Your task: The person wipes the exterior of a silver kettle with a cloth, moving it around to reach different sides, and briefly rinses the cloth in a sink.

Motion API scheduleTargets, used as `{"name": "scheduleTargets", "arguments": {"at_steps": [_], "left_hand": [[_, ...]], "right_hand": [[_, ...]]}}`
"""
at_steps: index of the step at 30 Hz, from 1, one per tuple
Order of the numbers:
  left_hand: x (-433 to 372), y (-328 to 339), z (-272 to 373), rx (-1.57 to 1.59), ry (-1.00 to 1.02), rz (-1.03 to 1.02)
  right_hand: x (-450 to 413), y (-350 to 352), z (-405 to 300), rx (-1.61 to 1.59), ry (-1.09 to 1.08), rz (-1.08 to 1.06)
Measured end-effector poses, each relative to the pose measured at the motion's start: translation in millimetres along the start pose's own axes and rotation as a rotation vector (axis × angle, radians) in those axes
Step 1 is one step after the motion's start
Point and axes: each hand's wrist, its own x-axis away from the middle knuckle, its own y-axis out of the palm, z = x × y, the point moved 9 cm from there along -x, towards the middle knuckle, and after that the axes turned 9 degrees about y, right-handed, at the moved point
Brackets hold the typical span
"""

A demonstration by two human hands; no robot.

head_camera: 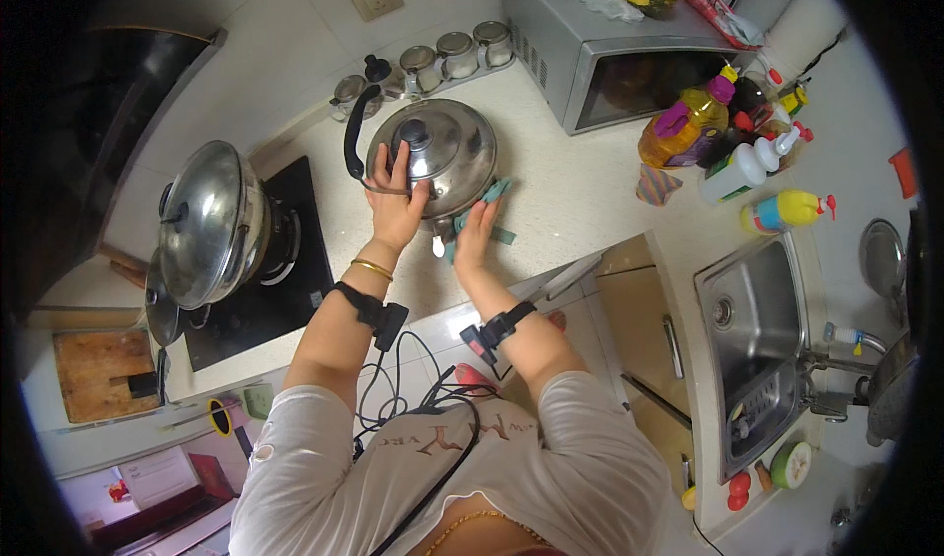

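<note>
A round stainless steel kettle (464,139) stands on the pale countertop before me, its black handle (354,128) tipped over to the left. Its short spout points towards me, with a white tab (439,246) by it. My left hand (397,202) holds the kettle from the near left, fingers spread over the lid beside the black knob (414,133). In my right hand (476,242) is a green cloth (500,189), pressed against the kettle's lower near-right side. Part of the cloth hangs below the fingers and lies on the counter.
Left of the kettle, a large lidded steel pot (203,224) sits on the black gas hob (295,313). Seasoning jars (457,54) line the wall. A microwave (634,77), bottles (686,128) and a steel sink (759,320) are on the right. Black cables (398,379) hang before my body.
</note>
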Motion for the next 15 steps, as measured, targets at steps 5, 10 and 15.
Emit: {"name": "scheduleTargets", "arguments": {"at_steps": [5,10,15], "left_hand": [[-2.5,9.1,8.0,0.037,0.004,0.004],[-0.9,3.1,6.1,0.006,-0.011,0.010],[-6.4,7.3,9.5,0.046,0.044,0.015]], "right_hand": [[-90.2,-39.8,10.0,0.040,0.188,0.041],[-103.7,-27.1,-6.9,0.099,0.471,-0.053],[-50.5,-46.2,16.9,0.036,0.199,0.075]]}}
